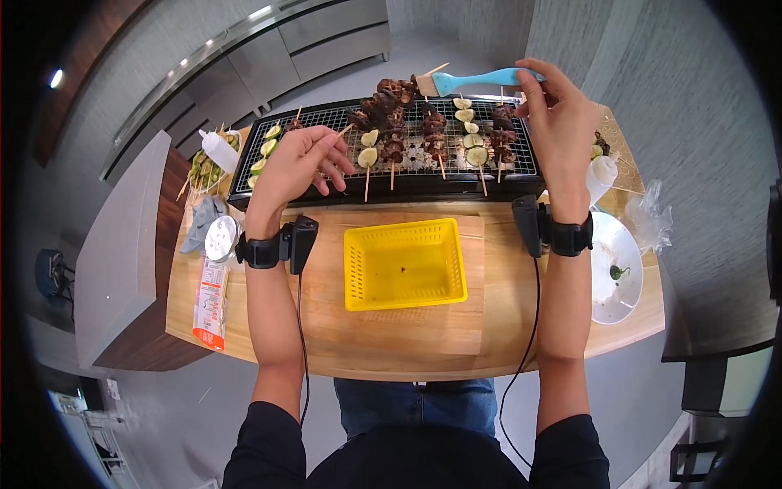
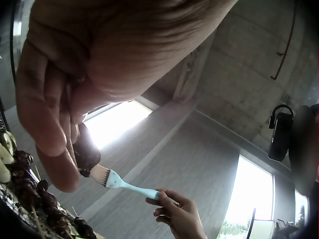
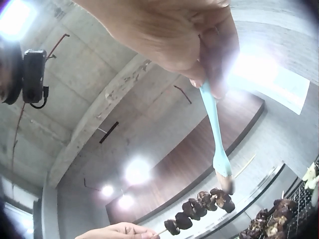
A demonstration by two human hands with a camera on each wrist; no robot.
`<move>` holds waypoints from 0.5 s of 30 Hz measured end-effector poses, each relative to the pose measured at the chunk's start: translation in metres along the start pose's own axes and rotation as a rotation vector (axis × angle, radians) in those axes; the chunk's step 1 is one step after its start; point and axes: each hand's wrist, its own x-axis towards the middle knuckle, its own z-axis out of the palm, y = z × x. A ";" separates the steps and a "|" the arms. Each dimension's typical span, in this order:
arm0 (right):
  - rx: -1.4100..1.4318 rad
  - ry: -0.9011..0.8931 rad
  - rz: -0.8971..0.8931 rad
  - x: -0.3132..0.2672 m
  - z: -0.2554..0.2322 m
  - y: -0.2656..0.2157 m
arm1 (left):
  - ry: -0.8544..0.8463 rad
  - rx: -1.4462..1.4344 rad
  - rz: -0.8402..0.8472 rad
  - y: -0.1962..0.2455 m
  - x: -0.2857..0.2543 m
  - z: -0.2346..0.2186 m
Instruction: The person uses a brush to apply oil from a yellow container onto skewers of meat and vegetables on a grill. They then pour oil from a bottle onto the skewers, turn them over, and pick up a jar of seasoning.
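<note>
My left hand (image 1: 308, 163) pinches the stick end of a skewer of dark brown, glazed pieces (image 3: 199, 205), held tilted above the grill (image 1: 383, 191). My right hand (image 1: 558, 110) grips the light blue handle of a basting brush (image 1: 481, 78). In the head view, the brush's pale bristles meet the upper end of the held skewer, and the right wrist view shows them at its last piece. Below, several dark skewers (image 1: 434, 130) and skewers of green-edged slices (image 1: 475, 143) lie on the wire grate. The left wrist view shows the left fingers (image 2: 55, 164) partly covering the held skewer.
A yellow basket (image 1: 405, 306) stands on the wooden table (image 1: 407, 338) before the grill. A white plate (image 1: 615, 306) with a green pepper lies at right, near a white squeeze bottle (image 1: 601, 175). Another bottle (image 1: 218, 151) and an orange-and-white packet (image 1: 210, 306) are at left.
</note>
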 end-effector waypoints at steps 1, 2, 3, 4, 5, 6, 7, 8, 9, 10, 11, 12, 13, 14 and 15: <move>0.000 -0.001 0.000 0.000 0.000 0.000 | 0.000 0.000 0.000 0.000 0.000 0.000; 0.002 -0.001 0.006 0.000 -0.001 0.000 | 0.001 0.004 0.003 0.000 0.000 0.000; 0.003 -0.002 0.013 0.000 -0.001 0.000 | 0.002 0.008 0.006 -0.001 0.001 0.000; 0.004 -0.002 0.013 0.001 -0.001 0.000 | 0.003 0.007 0.006 0.000 0.000 0.000; 0.009 0.000 0.027 0.001 -0.002 0.000 | 0.004 0.009 0.011 0.000 0.000 0.000; 0.014 0.002 0.041 0.001 -0.003 -0.001 | 0.005 0.010 0.015 0.000 0.000 0.000; 0.014 0.001 0.040 0.001 -0.004 -0.001 | 0.006 0.010 0.015 -0.001 0.000 -0.001; 0.013 0.004 0.038 0.002 -0.004 -0.001 | 0.006 0.008 0.014 -0.001 0.001 -0.001; 0.011 0.007 0.036 0.002 -0.005 -0.002 | 0.005 0.006 0.014 -0.002 0.001 -0.001; 0.011 0.007 0.036 0.002 -0.005 -0.003 | 0.005 0.006 0.014 -0.002 0.001 -0.001; 0.066 -0.002 0.037 0.002 -0.004 -0.004 | 0.006 0.004 0.005 -0.002 0.002 0.000; 0.121 -0.010 0.038 0.002 -0.004 -0.006 | 0.008 0.002 -0.004 -0.002 0.002 0.000; 0.121 -0.010 0.038 0.001 -0.002 -0.006 | 0.008 0.002 -0.004 -0.001 0.002 0.001; 0.176 -0.020 0.046 0.000 0.000 -0.007 | 0.006 0.007 -0.001 -0.001 0.002 0.002; 0.231 -0.030 0.055 0.000 0.002 -0.008 | 0.003 0.012 0.002 0.000 0.001 0.002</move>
